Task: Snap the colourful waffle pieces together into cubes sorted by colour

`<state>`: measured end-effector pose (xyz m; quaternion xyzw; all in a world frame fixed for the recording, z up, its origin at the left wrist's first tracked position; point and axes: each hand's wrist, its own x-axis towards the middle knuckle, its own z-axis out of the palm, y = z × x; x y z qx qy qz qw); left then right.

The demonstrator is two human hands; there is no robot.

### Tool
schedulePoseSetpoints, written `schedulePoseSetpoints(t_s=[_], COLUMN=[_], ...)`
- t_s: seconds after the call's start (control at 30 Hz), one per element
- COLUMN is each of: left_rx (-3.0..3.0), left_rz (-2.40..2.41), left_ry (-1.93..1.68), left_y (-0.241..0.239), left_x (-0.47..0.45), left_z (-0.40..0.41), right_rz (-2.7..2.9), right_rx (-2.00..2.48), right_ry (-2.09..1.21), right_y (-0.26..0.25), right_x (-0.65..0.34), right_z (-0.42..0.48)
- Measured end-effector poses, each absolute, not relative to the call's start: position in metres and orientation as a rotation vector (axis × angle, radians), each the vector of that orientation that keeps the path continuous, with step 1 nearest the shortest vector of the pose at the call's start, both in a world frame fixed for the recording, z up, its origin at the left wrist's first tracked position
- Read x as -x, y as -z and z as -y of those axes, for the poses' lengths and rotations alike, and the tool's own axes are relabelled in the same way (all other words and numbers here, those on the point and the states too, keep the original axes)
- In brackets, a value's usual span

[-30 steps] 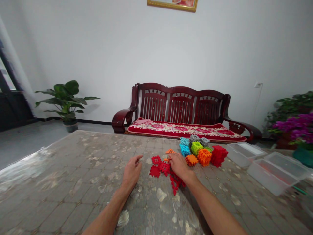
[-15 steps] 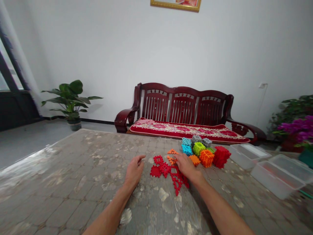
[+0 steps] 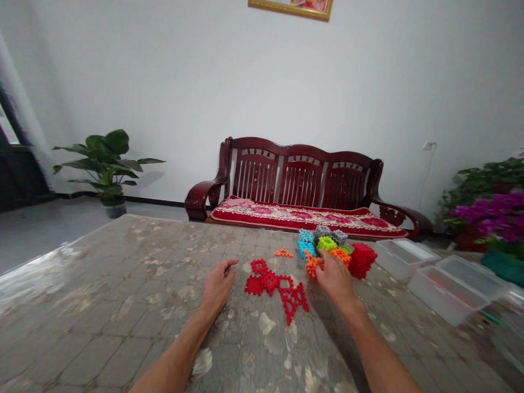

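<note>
Flat red interlocking tiles lie joined in a patch on the table, between my two hands. My left hand rests on the table just left of them, fingers loosely curled and holding nothing. My right hand is to their right, fingers closed on an orange piece. Just beyond it stands a cluster of built cubes: blue, grey, green, orange and red. One loose orange tile lies apart, further back.
The table has a patterned glossy cover. Two clear plastic boxes stand at the right, with purple flowers behind them. A dark wooden bench with a red cushion and a potted plant are against the far wall.
My right hand has moved right, off the red tiles and toward the cube cluster, and has closed on an orange piece. My left hand has stayed in place.
</note>
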<state>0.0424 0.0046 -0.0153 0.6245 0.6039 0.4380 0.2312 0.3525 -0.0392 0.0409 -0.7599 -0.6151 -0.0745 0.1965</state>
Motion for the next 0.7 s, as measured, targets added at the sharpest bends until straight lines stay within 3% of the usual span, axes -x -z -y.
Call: schedulePoseSetpoints(t_s=[0.47,0.7], left_rx=[-1.757,-1.738], left_rz=[-1.677,-1.681], left_ry=[-1.171,-1.184], left_y=[0.017,0.016], left_x=[-0.042,-0.043], left_z=[-0.006,-0.005], right_rz=[1.658,1.75], right_rx=[2.369,2.152], right_ry=[0.225,0.288], right_y=[-0.043,-0.046], right_x=[-0.372,-0.361], right_z=[0.042,0.042])
